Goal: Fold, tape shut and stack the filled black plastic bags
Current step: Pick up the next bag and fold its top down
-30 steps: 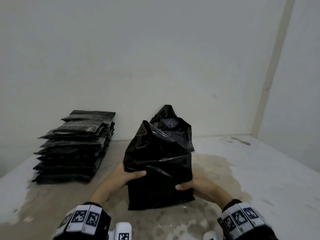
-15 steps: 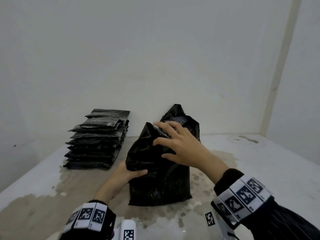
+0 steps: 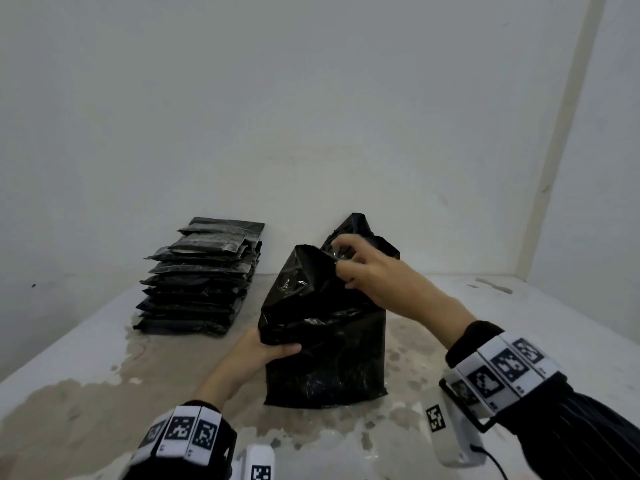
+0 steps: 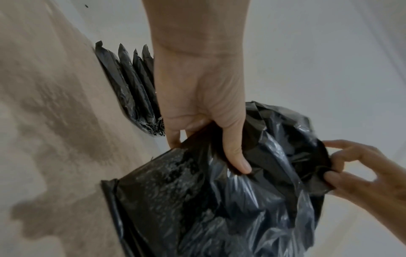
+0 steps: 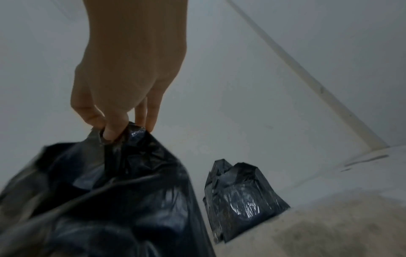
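A filled black plastic bag [image 3: 325,348] stands upright in the middle of the table, its top loose and crumpled. My left hand [image 3: 266,351] grips its left side, thumb across the front [image 4: 235,156]. At the bag's upper rim my right hand [image 3: 360,268] pinches the plastic between thumb and fingers [image 5: 110,128]. A second filled black bag [image 5: 239,196] stands behind the first, near the wall, mostly hidden in the head view [image 3: 360,225]. A stack of folded black bags [image 3: 204,278] sits at the back left.
The table top [image 3: 519,341] is pale with brownish stains around the bag. White walls close the back and right side, meeting in a corner [image 3: 526,271]. Bare table lies to the right of the bag.
My right hand left the bag's lower right side, rose to the top rim and now pinches it. My left hand kept its grip on the left side.
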